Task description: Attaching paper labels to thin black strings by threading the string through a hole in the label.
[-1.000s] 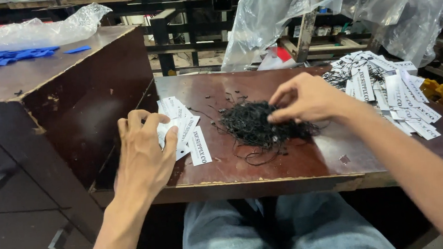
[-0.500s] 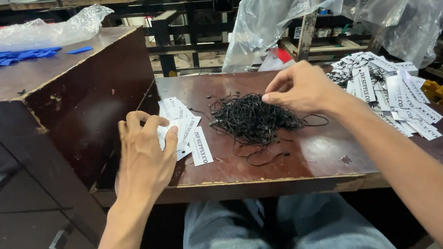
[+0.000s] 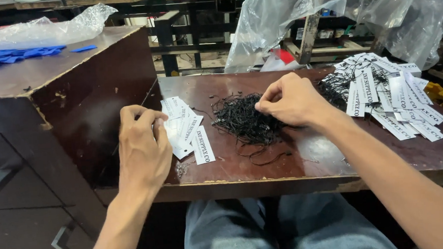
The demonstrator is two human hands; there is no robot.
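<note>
A tangled pile of thin black strings [image 3: 242, 118] lies in the middle of the brown table [image 3: 308, 160]. My right hand [image 3: 291, 100] rests on the pile's right side, fingers pinched on a strand. My left hand [image 3: 142, 149] is curled at the left, fingers closed on a white paper tag at the edge of a fanned stack of white tags [image 3: 185, 130]. A larger heap of white tags with black strings attached [image 3: 388, 95] lies at the right of the table.
A dark wooden cabinet [image 3: 48, 127] stands at the left, with blue cloth pieces [image 3: 5, 57] and a clear plastic bag on top. Clear plastic sheeting [image 3: 297, 13] hangs behind the table. My knees show below the table's front edge.
My right hand moved from the right of the string pile up to its top, then settled on the pile's right side. The left hand has stayed on the tags.
</note>
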